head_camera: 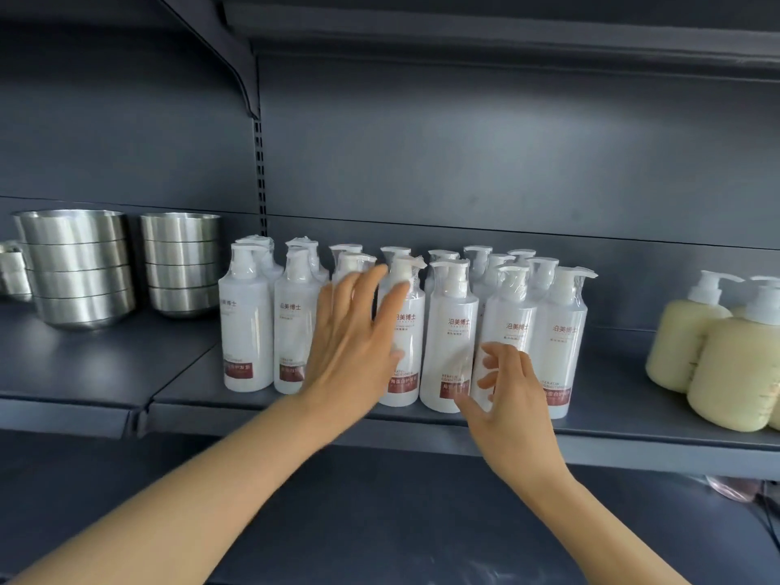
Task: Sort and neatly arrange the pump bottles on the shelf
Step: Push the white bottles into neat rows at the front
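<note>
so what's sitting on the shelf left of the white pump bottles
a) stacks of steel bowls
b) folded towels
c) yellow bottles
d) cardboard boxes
a: two stacks of steel bowls stand on the shelf left of the white pump bottles; the yellow bottles stand to the right.

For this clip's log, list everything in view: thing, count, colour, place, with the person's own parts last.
White pump bottles: at least fifteen, some hidden; white with dark red labels; clustered in rows mid-shelf.
Cream pump bottles: at least three, cut off by the frame edge; pale yellow; right end of the shelf.
Steel bowls: two stacks, silver; left shelf section. A further steel item shows at the left edge.
Shelf: dark grey metal, with back panel.
Left hand: open, fingers straight, in front of the white bottles.
Right hand: fingers loosely curled before the front row, holding nothing.
</note>
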A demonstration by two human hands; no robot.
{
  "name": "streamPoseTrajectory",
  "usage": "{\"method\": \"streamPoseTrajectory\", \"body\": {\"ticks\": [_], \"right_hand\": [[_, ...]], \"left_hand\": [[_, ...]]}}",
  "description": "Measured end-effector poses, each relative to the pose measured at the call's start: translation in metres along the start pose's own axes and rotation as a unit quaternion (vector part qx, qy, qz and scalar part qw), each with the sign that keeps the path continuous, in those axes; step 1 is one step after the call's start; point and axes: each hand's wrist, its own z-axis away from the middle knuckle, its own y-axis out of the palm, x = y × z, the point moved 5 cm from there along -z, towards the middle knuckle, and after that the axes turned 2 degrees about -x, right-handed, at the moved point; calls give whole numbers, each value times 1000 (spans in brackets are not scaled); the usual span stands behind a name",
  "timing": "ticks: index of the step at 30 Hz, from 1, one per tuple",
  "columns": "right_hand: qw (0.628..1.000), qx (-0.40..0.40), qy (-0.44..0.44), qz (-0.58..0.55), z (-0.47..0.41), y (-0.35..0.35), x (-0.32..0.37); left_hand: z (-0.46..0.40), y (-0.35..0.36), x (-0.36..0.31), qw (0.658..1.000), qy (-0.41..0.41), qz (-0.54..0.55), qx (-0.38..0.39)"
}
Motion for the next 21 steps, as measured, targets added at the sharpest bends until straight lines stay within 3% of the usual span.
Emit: {"method": "streamPoseTrajectory", "body": {"ticks": [10, 17, 21], "right_hand": [[994, 7, 65, 85, -2, 22, -8], [994, -1, 62, 95, -2, 18, -9], [991, -57, 62, 100, 4, -12, -22]], "left_hand": [[40, 40, 7, 993, 37, -81, 80], [38, 34, -4, 995, 42, -73, 58], [33, 33, -28, 996, 63, -50, 33]]}}
